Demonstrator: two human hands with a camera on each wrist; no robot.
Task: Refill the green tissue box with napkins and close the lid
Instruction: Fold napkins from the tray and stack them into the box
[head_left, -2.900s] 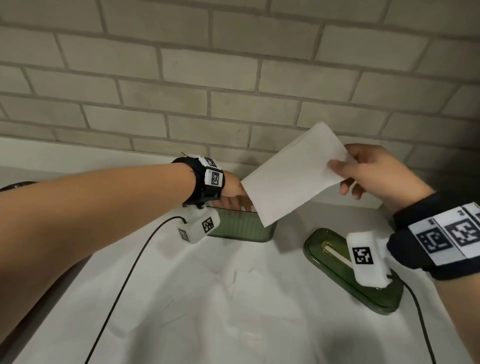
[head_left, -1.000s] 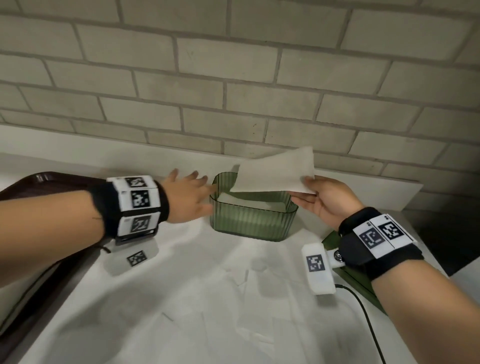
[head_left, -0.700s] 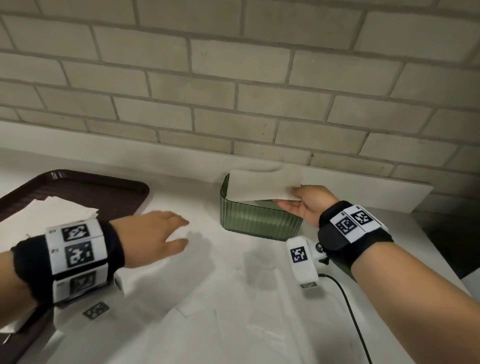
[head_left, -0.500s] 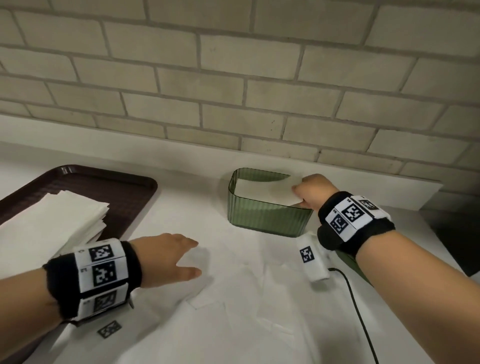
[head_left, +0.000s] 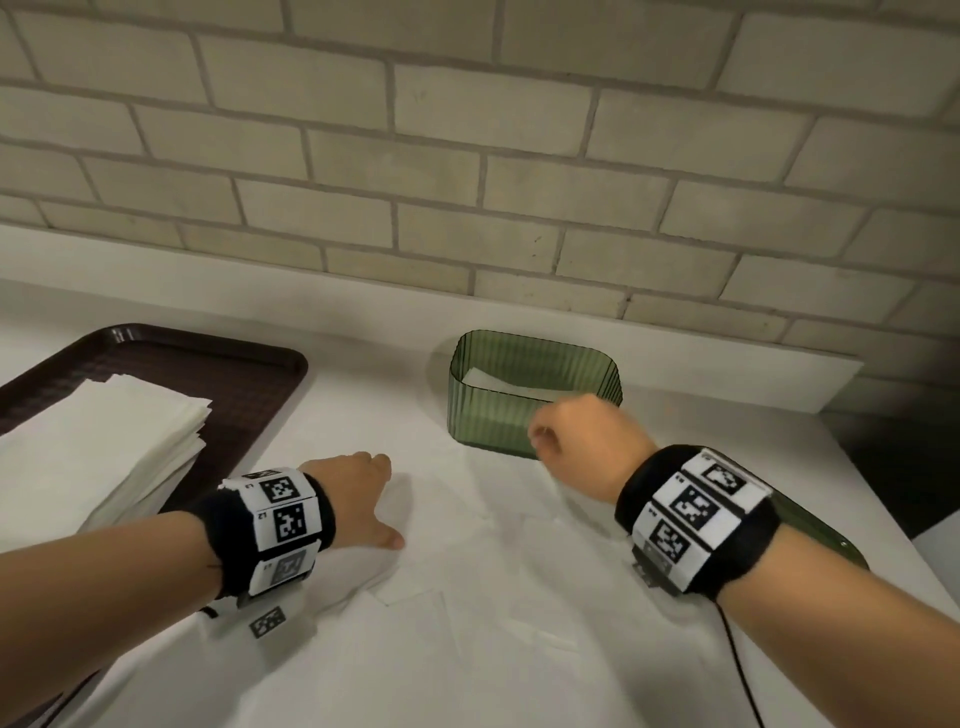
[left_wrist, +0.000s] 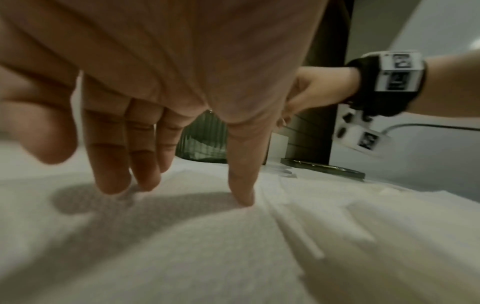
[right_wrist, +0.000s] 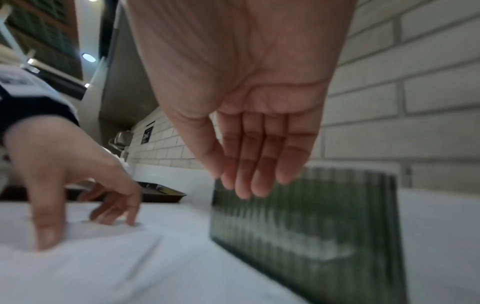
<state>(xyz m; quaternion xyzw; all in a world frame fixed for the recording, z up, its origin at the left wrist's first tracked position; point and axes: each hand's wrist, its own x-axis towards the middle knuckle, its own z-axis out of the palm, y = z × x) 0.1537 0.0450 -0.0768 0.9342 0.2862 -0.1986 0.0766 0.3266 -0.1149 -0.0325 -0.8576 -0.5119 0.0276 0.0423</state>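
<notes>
The green tissue box (head_left: 524, 415) is seen standing open-topped on the white counter (head_left: 519, 649) near the brick wall (head_left: 467, 156), with white napkins (head_left: 498, 382) lying inside it. Its lid (head_left: 815, 525) is glimpsed flat on the counter to the right, mostly hidden behind the right wrist. The right hand (head_left: 582, 441) is held just in front of the box's near wall, above the counter; in the right wrist view its fingers (right_wrist: 262, 164) are shown straight and relaxed, with nothing carried. The left hand (head_left: 353, 499) is spread over loose napkin sheets (head_left: 467, 545) laid on the counter, and its fingertips (left_wrist: 244, 197) are pressed onto the paper, nothing being gripped. Further left, a dark brown tray (head_left: 234, 374) is seen, with a stack of folded napkins (head_left: 98, 447) resting on it.
</notes>
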